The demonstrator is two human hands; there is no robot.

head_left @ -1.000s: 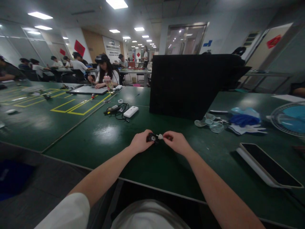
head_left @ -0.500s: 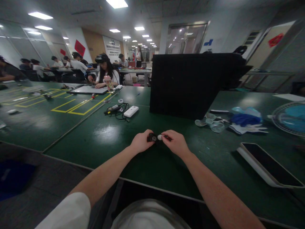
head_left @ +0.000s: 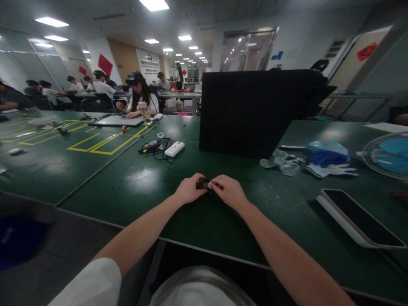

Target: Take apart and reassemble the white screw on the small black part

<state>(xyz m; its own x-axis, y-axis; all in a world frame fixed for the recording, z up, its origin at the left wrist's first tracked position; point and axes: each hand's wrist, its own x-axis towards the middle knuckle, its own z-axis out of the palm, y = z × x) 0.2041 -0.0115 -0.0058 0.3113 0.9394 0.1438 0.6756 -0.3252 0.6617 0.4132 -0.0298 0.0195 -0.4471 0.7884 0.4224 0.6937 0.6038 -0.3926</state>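
Note:
My left hand [head_left: 188, 190] is closed round a small black part [head_left: 202, 183] held just above the green table [head_left: 134, 187]. My right hand [head_left: 230, 191] pinches a small white piece [head_left: 209, 185] and presses it against the black part's right side. The two hands nearly touch at the middle of the table. Most of both small parts is covered by my fingers.
A black box [head_left: 251, 112] stands behind my hands. A white remote [head_left: 174, 148] and black cables [head_left: 153, 148] lie at the left. Clear cups [head_left: 280, 165], blue gloves [head_left: 325, 158], a fan [head_left: 387, 155] and a tablet [head_left: 358, 219] sit at the right. People work at far tables.
My right hand has moved left, bringing the white piece from a small gap up against the black part. My left hand has stayed in place.

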